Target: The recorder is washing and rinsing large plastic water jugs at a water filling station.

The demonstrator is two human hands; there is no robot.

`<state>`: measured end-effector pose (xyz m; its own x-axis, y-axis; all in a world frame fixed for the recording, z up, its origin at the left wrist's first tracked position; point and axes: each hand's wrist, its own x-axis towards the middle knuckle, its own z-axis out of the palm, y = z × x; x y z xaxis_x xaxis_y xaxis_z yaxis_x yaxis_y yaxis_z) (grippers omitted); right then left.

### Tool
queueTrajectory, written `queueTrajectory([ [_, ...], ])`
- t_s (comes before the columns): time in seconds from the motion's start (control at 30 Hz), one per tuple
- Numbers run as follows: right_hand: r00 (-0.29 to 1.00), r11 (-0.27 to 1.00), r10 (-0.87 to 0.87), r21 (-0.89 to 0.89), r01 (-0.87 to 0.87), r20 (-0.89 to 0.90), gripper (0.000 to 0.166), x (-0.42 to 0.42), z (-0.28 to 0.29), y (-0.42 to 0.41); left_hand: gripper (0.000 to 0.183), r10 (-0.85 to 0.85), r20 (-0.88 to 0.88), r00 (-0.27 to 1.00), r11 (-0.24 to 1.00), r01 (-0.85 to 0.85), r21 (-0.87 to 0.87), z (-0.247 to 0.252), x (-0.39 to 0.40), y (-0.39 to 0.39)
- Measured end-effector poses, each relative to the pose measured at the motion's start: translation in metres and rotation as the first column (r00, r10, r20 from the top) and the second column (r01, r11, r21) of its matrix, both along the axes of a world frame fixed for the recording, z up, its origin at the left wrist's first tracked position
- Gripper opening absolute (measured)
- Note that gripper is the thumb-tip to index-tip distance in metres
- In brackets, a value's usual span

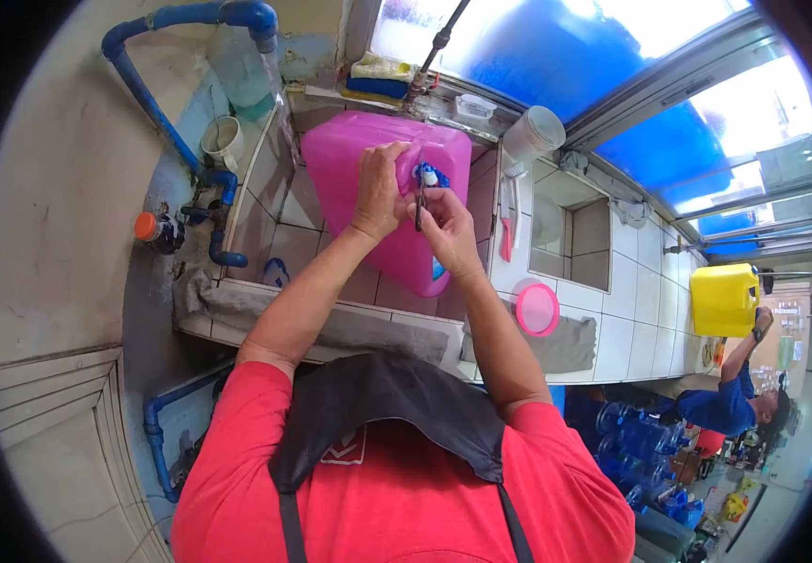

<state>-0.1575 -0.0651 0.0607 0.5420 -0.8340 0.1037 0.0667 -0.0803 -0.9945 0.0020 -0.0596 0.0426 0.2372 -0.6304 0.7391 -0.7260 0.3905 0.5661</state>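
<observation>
A large pink plastic jug lies in the tiled basin in front of me. Near its top right is a spout fitting with blue and white parts. My left hand rests against the jug at its handle, the fingertips beside the fitting; whether it grips the handle is hard to tell. Between the thumb and fingers of my right hand is a slim dark tool, its upper end at the fitting. What kind of tool it is cannot be made out.
Water runs from a blue pipe at the basin's left. A white brush, a pink-handled knife and a pink-rimmed lid lie to the right. Gray cloths cover the front ledge. Another person stands far right by a yellow jug.
</observation>
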Motion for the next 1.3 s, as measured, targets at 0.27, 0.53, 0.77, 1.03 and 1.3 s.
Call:
queueTrajectory([
  [0.27,1.0,1.0,0.005,-0.014,-0.005,0.001,0.023,0.003,-0.005,0.001,0.066,0.05,0.026,0.998,0.999,-0.05,0.009,-0.006,0.002,0.002],
  [0.53,0.995,0.986,0.091,0.134,-0.097,0.049,0.031,-0.011,0.019,0.005,0.063,0.004,0.029,1.0,1.0,-0.004,-0.007,0.0,-0.001,-0.004],
  [0.77,0.704,0.803,-0.578,-0.437,0.404,-0.412,0.042,-0.124,0.038,-0.051,0.049,0.115,0.179,0.977,0.966,-0.152,0.207,0.009,0.084,-0.012],
  [1.03,0.254,0.748,-0.664,-0.628,0.218,-0.703,0.028,-0.187,-0.056,-0.116,0.045,0.179,0.099,0.979,0.962,-0.195,0.193,-0.046,0.16,-0.042],
  [1.3,0.001,0.819,-0.563,-0.558,-0.133,-0.827,0.024,-0.16,-0.023,-0.113,0.04,0.197,-0.445,0.874,0.845,0.079,0.529,-0.156,0.204,-0.04],
])
